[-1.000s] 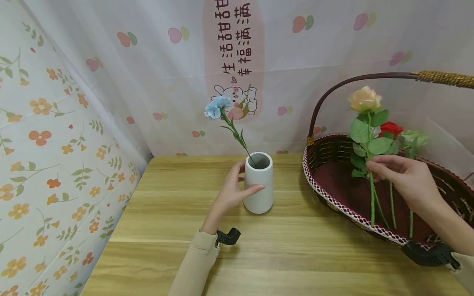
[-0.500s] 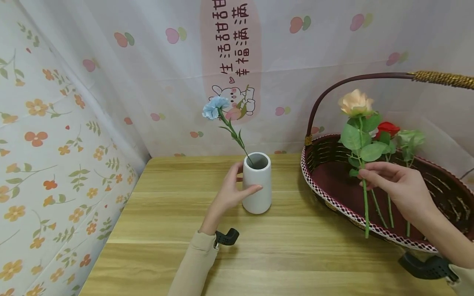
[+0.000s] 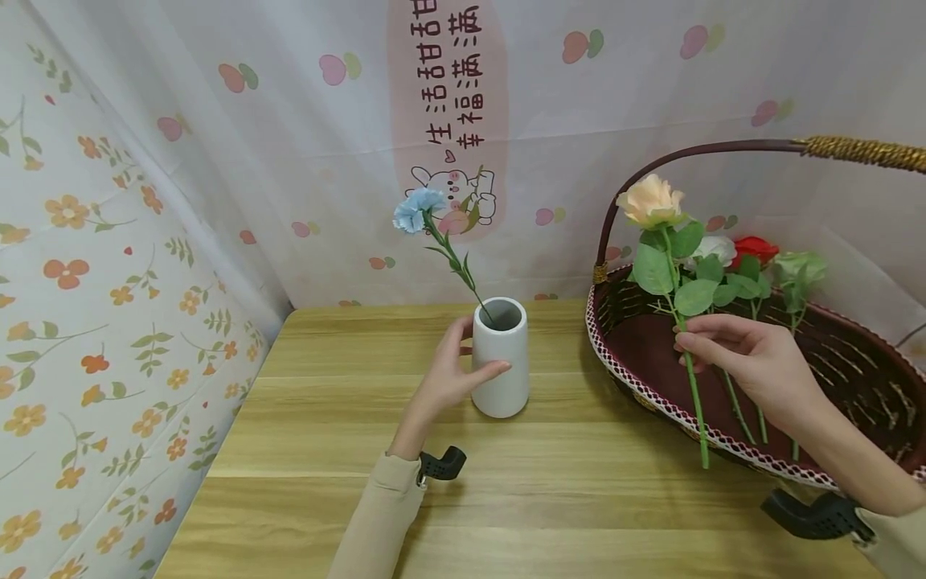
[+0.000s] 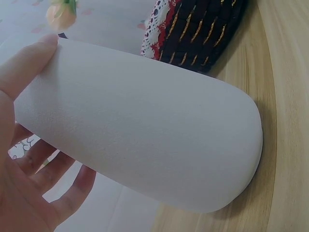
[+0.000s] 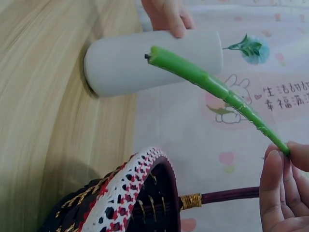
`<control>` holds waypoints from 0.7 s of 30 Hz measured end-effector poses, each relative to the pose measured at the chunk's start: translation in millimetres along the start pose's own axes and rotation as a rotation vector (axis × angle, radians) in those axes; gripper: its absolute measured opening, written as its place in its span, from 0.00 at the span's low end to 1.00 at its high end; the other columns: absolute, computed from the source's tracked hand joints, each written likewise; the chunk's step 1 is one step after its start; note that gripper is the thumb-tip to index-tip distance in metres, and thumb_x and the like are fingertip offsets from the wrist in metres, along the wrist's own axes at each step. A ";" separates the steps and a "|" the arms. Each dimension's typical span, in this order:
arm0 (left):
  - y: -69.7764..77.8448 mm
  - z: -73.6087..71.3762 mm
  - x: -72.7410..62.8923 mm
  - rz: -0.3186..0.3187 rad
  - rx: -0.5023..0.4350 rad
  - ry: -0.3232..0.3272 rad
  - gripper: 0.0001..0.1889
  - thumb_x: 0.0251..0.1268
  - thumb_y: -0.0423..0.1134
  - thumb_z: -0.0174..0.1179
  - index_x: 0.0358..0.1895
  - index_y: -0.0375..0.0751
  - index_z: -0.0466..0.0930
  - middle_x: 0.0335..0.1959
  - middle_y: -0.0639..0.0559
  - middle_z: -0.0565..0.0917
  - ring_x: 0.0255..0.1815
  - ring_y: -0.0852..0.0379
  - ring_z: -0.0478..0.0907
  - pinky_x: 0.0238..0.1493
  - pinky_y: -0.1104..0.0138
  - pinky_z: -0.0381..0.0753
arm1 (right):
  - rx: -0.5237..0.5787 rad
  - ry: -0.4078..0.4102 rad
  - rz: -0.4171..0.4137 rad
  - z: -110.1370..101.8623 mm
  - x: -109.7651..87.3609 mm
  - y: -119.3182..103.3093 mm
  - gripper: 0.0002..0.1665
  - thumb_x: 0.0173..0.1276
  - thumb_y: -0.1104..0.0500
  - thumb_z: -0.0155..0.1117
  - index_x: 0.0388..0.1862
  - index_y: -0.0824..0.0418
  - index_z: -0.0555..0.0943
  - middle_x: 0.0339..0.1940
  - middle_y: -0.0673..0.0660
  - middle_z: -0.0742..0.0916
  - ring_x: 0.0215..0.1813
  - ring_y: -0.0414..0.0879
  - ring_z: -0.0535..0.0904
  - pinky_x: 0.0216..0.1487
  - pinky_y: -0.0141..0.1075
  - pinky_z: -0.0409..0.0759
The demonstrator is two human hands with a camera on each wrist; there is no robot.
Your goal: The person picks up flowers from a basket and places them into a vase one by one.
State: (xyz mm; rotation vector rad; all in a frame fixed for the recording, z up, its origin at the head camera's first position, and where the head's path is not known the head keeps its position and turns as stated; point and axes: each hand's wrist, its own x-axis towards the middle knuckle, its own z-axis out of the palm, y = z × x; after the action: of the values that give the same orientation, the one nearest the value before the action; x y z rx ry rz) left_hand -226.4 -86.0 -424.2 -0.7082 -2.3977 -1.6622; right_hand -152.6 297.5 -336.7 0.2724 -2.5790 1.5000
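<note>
A white vase [image 3: 501,371] stands upright on the table, and a blue carnation [image 3: 419,211] leans leftward out of its mouth. My left hand [image 3: 447,379] grips the vase from the left; the left wrist view shows the thumb on one side and the fingers round the other. Over the basket's left rim, my right hand [image 3: 760,366] pinches a peach rose [image 3: 653,201] by its stem between thumb and fingers. The bloom is upward, tilted left. In the right wrist view the cut end of the green stem [image 5: 203,79] points toward the vase.
A dark woven basket [image 3: 604,338] with lace trim and an arched handle [image 3: 723,147] stands at the right. Inside lie a white rose [image 3: 716,250], a red rose [image 3: 755,248] and a pale green flower [image 3: 799,267]. A printed curtain [image 3: 325,161] hangs behind the wooden table [image 3: 347,418].
My right hand has moved left with the peach rose, bringing its stem from inside the basket to over the near left rim. The left hand stays on the vase.
</note>
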 end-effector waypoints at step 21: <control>-1.3 -1.1 0.3 0.004 -0.006 -0.008 0.39 0.58 0.43 0.76 0.71 0.44 0.65 0.64 0.52 0.73 0.64 0.53 0.70 0.60 0.55 0.75 | -0.001 0.015 -0.018 27.9 29.8 -42.6 0.16 0.72 0.53 0.69 0.51 0.62 0.84 0.33 0.52 0.90 0.34 0.44 0.84 0.29 0.34 0.77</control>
State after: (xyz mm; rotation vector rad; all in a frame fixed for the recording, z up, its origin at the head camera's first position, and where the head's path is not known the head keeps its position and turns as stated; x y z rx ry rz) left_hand -227.4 -87.3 -424.8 -0.7216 -2.3960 -1.6691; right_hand -172.8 250.0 -307.9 0.2824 -2.5588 1.4889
